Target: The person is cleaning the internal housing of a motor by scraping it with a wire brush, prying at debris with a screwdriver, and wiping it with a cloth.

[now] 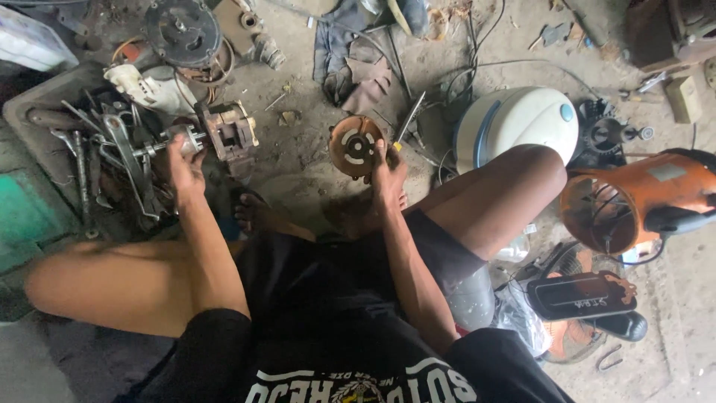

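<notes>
While the left hand (183, 153) grips a shaft (160, 144) over the tool-filled tray (45, 101), the right hand (386, 170) pinches a rusty disc (355, 145).

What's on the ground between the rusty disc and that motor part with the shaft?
In the head view, only bare dirty floor with small scraps lies between the disc and the motor part.

A dusty concrete floor (298, 160) carries a tray of wrenches (89, 157), rags (358, 67), a white dome housing (518, 119) and an orange fan (634, 201).
</notes>
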